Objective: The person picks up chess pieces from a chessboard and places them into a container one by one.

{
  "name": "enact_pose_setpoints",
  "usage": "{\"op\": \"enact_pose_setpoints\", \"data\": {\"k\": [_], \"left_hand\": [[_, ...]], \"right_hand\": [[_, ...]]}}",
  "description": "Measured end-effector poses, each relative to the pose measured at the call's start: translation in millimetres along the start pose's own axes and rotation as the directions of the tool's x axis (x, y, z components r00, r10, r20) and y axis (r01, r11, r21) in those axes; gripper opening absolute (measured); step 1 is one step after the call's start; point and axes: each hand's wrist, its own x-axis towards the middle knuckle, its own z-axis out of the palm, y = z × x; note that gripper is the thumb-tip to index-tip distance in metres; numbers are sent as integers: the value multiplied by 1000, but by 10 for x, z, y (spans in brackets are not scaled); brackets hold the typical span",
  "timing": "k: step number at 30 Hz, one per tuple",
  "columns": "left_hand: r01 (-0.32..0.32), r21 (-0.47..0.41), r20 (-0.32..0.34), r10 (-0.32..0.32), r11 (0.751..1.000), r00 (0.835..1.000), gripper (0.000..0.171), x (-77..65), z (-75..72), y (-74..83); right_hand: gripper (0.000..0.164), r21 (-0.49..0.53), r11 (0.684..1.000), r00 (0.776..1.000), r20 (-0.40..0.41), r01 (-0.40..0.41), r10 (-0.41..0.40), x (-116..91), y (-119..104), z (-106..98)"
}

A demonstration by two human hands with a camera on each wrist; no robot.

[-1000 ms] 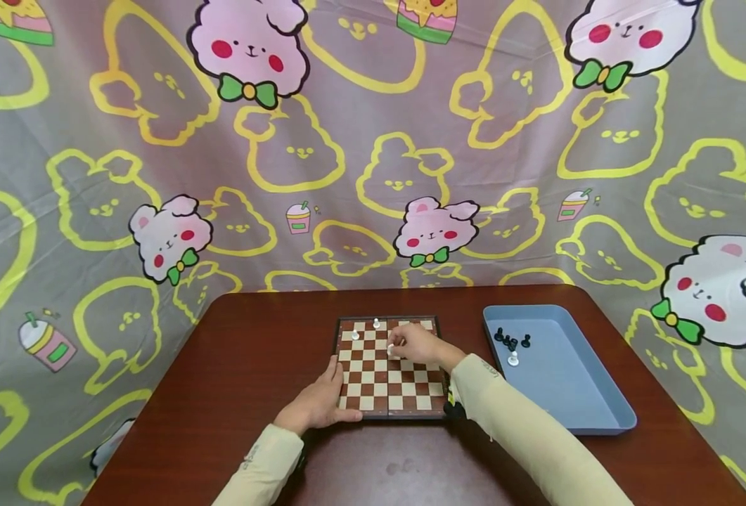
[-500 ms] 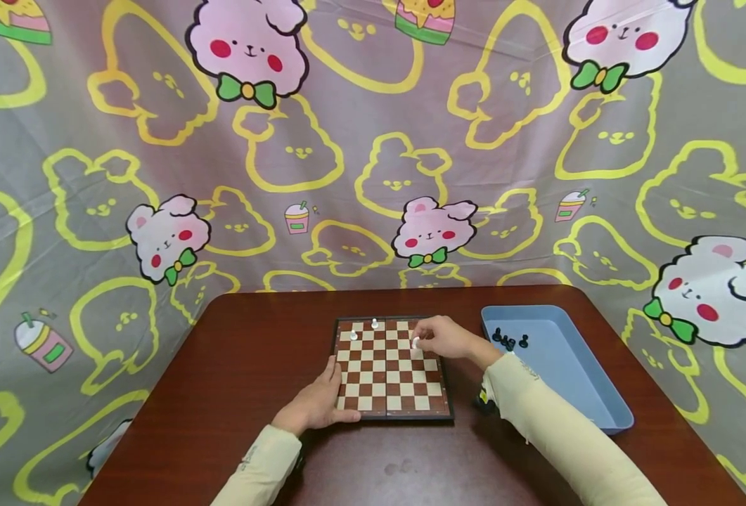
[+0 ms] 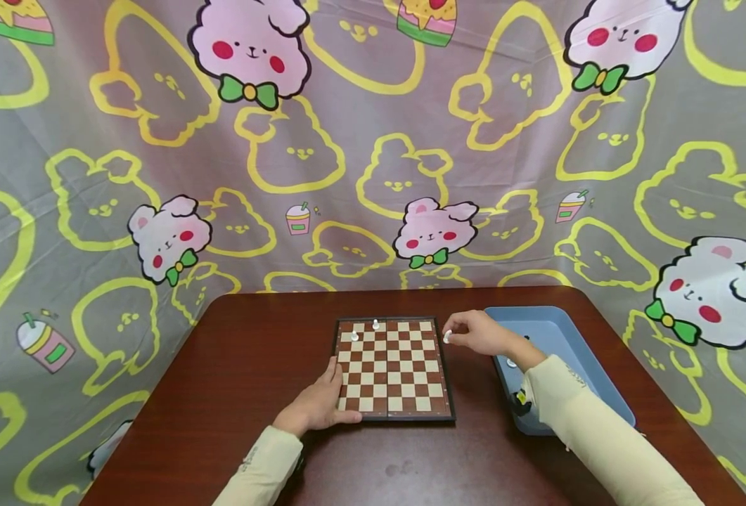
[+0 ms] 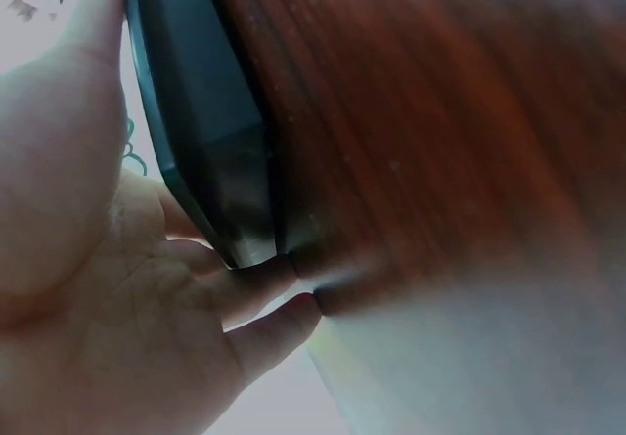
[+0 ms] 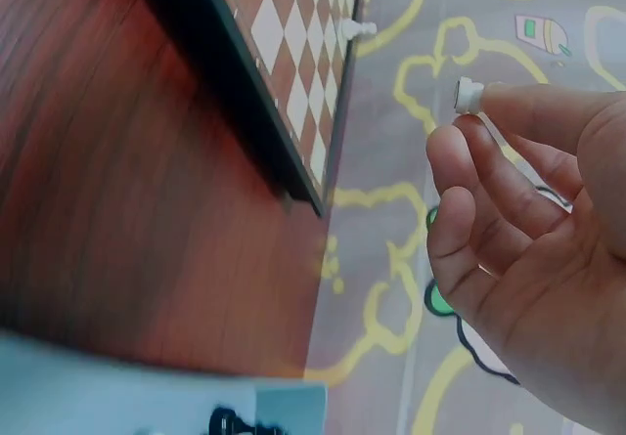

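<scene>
My right hand [image 3: 483, 333] is off the right edge of the chessboard, between it and the blue tray. Its thumb and finger pinch a small white chess piece [image 3: 447, 337], whose base [image 5: 469, 96] shows in the right wrist view; the rest is hidden by the fingertips. My left hand [image 3: 314, 402] rests at the near left corner of the brown-and-cream chessboard [image 3: 388, 365]. Its fingers lie straight along the left side, and the thumb along the front edge. Two white pawns, one [image 3: 354, 336] nearer and one [image 3: 375, 325] farther, stand at the board's far left.
A blue tray [image 3: 600, 383] stands right of the board, partly covered by the right arm. A white piece [image 3: 511, 363] lies in it, and black pieces [image 5: 230, 422] show there in the right wrist view. A patterned cloth [image 3: 347, 176] hangs behind the brown table [image 3: 252, 337].
My right hand has moved rightward with the white piece, from over the board's middle to beyond its right edge. My left hand has stayed at the board's corner.
</scene>
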Motion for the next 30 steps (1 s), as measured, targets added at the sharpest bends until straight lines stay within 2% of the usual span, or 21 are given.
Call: {"op": "enact_pose_setpoints", "data": {"k": [7, 20, 30], "left_hand": [[-3, 8, 5, 3, 1000, 1000, 116, -4, 4, -2], [1, 17, 5, -1, 1000, 1000, 115, 5, -21, 22], [5, 17, 14, -5, 1000, 1000, 115, 0, -35, 42]], "right_hand": [[5, 13, 1000, 1000, -24, -5, 5, -185, 176, -146], [7, 5, 998, 997, -40, -67, 67, -535, 452, -407], [10, -7, 995, 994, -37, -100, 100, -729, 670, -482]]}}
